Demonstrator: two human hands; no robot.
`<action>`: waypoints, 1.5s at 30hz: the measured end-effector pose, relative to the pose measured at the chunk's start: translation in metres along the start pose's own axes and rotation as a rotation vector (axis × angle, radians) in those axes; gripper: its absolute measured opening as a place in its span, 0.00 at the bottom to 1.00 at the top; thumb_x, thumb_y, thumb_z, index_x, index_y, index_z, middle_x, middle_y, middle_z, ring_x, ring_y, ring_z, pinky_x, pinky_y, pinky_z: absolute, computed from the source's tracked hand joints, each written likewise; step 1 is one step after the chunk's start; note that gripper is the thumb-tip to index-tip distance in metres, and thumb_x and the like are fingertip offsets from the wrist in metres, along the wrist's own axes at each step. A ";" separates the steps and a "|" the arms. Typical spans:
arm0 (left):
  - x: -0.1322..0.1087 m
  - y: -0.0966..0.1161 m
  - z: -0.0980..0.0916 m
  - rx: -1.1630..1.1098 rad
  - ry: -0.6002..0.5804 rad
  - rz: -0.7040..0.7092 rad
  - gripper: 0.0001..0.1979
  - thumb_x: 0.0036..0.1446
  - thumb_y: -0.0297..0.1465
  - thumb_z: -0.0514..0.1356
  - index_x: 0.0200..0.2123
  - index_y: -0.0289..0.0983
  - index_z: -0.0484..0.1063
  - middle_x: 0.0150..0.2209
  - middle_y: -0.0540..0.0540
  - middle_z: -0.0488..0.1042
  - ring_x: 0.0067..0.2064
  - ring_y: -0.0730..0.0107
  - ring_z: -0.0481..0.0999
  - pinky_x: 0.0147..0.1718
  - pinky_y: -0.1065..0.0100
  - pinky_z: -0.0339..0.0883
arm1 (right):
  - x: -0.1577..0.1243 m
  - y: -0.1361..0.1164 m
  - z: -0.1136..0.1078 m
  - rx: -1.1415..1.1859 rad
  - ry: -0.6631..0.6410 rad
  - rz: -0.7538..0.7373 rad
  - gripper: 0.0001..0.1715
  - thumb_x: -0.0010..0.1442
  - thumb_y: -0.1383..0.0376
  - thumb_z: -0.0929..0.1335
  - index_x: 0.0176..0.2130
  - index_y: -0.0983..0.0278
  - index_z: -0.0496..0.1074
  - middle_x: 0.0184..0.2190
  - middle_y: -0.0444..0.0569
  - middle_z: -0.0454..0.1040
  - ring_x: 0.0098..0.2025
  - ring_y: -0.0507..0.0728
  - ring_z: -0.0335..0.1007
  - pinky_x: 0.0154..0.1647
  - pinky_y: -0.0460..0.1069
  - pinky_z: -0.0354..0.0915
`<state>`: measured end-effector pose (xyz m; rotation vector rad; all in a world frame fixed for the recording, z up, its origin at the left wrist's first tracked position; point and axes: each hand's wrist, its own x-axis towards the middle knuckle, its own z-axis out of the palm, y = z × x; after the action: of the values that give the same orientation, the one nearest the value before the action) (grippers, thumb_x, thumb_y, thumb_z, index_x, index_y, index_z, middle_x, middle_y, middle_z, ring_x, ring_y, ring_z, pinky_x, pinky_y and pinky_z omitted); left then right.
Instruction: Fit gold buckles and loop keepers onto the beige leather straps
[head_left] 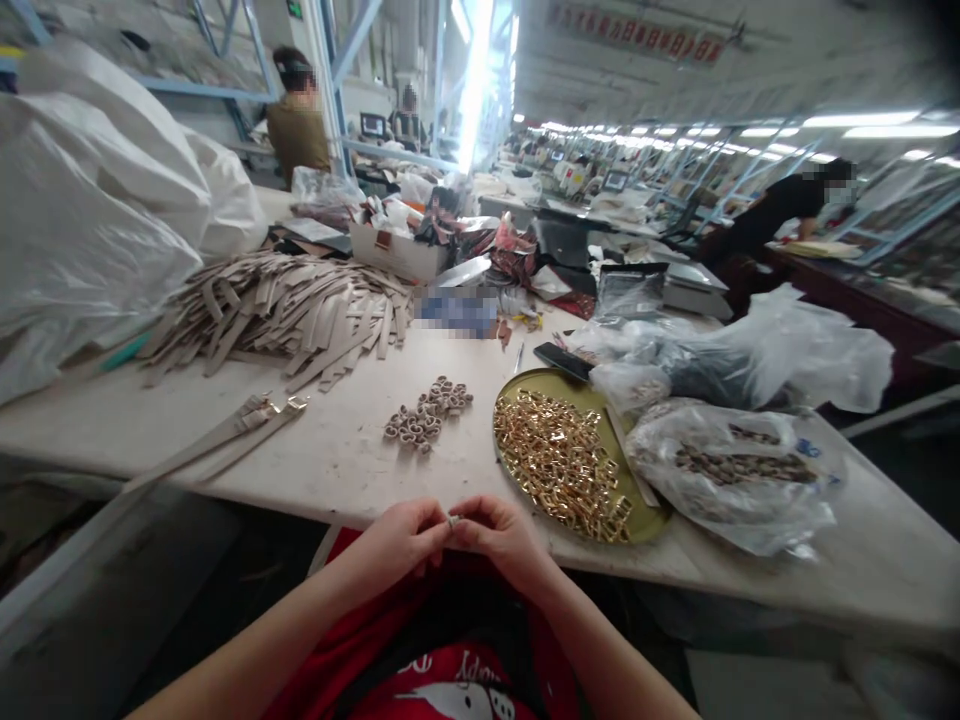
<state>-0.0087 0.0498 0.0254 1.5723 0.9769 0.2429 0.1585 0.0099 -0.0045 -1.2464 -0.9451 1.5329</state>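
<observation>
Pinching a small metal ring [453, 520] between left hand [397, 545] and right hand [499, 535]; hands together.

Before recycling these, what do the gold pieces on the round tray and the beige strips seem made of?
The gold pieces look like plated metal: sharp glossy highlights. The beige strips look like leather or imitation leather, matte, bending; unclear which.

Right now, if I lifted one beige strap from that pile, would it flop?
Probably not much: the beige leather straps lie as flat, straight strips, so they look fairly stiff. Each seems light, and being flat, unlikely to roll.
</observation>
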 end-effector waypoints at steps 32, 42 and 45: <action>0.036 0.019 0.016 -0.329 0.063 -0.019 0.16 0.51 0.44 0.51 0.28 0.36 0.59 0.25 0.53 0.66 0.18 0.81 0.56 0.19 0.74 0.50 | 0.021 -0.043 -0.096 -0.299 0.256 -0.108 0.08 0.51 0.61 0.67 0.28 0.63 0.65 0.19 0.39 0.61 0.20 0.49 0.54 0.22 0.45 0.52; 0.016 0.030 0.024 -0.412 0.081 0.030 0.14 0.48 0.40 0.57 0.26 0.35 0.61 0.18 0.57 0.56 0.19 0.81 0.51 0.17 0.76 0.45 | -0.020 -0.026 -0.010 0.378 -0.182 0.201 0.16 0.42 0.63 0.75 0.26 0.65 0.66 0.20 0.38 0.64 0.18 0.44 0.54 0.20 0.42 0.49; 0.005 0.029 0.026 -0.453 0.067 0.012 0.13 0.48 0.40 0.57 0.27 0.34 0.62 0.18 0.57 0.56 0.18 0.82 0.50 0.16 0.76 0.44 | -0.024 -0.018 -0.002 0.398 -0.190 0.137 0.16 0.42 0.62 0.75 0.25 0.65 0.65 0.19 0.38 0.64 0.18 0.44 0.54 0.19 0.41 0.50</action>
<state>0.0245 0.0364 0.0421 1.1609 0.8886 0.4920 0.1659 -0.0082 0.0188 -0.9068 -0.6364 1.8646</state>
